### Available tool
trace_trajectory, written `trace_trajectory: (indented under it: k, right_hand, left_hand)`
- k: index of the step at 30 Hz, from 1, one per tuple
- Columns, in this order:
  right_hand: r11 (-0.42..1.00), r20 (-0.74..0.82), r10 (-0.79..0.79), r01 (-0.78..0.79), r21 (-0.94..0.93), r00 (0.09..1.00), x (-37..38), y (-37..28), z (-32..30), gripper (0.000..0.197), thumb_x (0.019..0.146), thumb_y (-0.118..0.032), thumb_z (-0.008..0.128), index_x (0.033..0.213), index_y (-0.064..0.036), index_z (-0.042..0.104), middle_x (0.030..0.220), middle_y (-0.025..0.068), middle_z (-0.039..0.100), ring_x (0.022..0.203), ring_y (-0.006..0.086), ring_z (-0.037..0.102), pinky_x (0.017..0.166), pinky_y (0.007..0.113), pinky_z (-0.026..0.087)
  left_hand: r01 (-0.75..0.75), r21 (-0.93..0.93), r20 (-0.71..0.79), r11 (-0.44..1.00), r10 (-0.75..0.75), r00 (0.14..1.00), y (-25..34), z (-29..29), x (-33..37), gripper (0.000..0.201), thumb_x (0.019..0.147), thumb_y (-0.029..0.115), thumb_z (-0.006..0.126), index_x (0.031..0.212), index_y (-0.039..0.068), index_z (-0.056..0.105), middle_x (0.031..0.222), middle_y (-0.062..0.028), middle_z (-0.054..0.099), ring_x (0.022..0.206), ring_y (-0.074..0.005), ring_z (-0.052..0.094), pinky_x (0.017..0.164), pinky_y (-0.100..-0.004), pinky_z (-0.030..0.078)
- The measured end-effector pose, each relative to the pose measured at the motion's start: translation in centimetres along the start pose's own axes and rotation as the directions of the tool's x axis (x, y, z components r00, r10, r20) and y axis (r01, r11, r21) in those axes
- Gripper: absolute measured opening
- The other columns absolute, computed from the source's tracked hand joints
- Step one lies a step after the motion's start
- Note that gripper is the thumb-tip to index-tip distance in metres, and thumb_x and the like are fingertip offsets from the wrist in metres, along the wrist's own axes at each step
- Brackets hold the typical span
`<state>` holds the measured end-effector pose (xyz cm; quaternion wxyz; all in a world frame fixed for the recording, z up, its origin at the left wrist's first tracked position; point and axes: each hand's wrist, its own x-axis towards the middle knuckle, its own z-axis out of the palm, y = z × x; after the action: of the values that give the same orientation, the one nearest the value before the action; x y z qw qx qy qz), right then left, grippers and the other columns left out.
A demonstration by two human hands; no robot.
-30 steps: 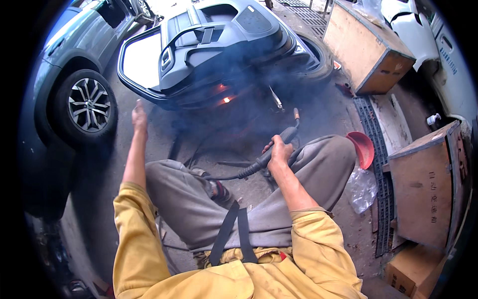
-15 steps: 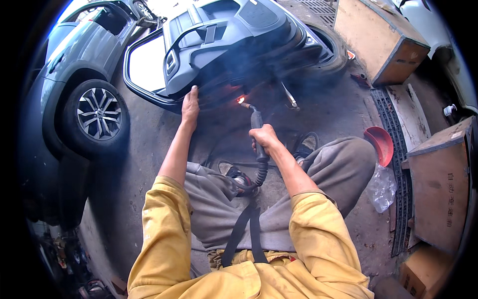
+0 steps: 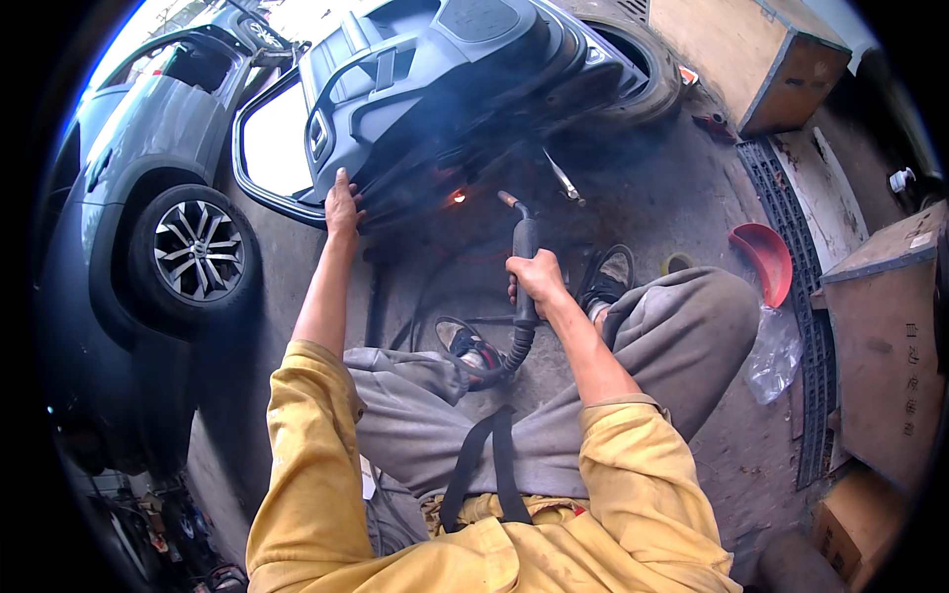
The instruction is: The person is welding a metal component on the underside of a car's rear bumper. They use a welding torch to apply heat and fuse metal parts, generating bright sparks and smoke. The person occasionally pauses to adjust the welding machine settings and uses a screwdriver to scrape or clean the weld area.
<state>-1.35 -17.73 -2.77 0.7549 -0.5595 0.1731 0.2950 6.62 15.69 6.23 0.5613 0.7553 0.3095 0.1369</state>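
My right hand is wrapped round the black handle of a MIG welding torch. The torch's copper nozzle points up and left, a short gap from a small orange glow on the lower edge of the car door. That door leans with its grey trim panel facing up, and bluish smoke hangs over its dark lower part. My left hand grips the door's near edge by the window frame, thumb up, some fingers hidden. A slim silver hand tool stands out beneath the door, right of the glow.
A tyre lies under the door's right end. To the left stands a grey car. Wooden crates, a black slotted strip, a red curved tray and clear plastic are on the right. The torch cable runs near my feet.
The torch nozzle has drawn back rightward from the glowing spot, which is now smaller. My left hand and the door appear further left in view, the hand still on the door edge.
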Motion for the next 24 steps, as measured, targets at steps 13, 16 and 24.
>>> trace_trajectory:
  k: [13, 16, 24]
  right_hand:
    - [0.993, 0.133, 0.098, -0.106, 0.057, 0.986, 7.4, 0.2, 1.5, 0.008, 0.075, -0.004, 0.063, 0.076, 0.0011, 0.057, 0.062, 0.0080, 0.056, 0.049, 0.0187, 0.057, 0.044, 0.035, 0.050]
    - [0.992, 0.088, 0.114, -0.118, 0.046, 0.990, 6.8, 1.1, 1.5, 0.007, 0.075, -0.004, 0.062, 0.074, 0.0012, 0.057, 0.061, 0.0081, 0.056, 0.048, 0.0186, 0.057, 0.043, 0.035, 0.050]
    - [0.995, 0.138, 0.089, -0.095, 0.032, 0.986, 4.9, 2.3, -1.5, 0.006, 0.076, -0.006, 0.062, 0.076, -0.0012, 0.058, 0.061, 0.0063, 0.056, 0.048, 0.0171, 0.057, 0.045, 0.033, 0.049]
  left_hand:
    - [-0.138, 0.191, 0.093, 0.972, 0.122, 0.988, 2.3, 2.4, -2.2, 0.077, 0.096, 0.064, 0.046, 0.142, 0.002, 0.044, 0.133, -0.0115, 0.055, 0.113, -0.0223, 0.055, 0.087, -0.0374, 0.047]
    - [-0.124, 0.203, 0.103, 0.971, 0.105, 0.989, 2.7, 2.6, -2.4, 0.078, 0.097, 0.063, 0.046, 0.144, 0.001, 0.041, 0.137, -0.0133, 0.053, 0.118, -0.0244, 0.054, 0.092, -0.0390, 0.046]
    - [0.059, -0.234, -0.106, 0.970, -0.086, 0.991, 6.5, 2.9, 3.2, 0.082, 0.095, 0.064, 0.047, 0.146, 0.001, 0.036, 0.143, -0.0170, 0.044, 0.123, -0.0312, 0.051, 0.095, -0.0504, 0.044]
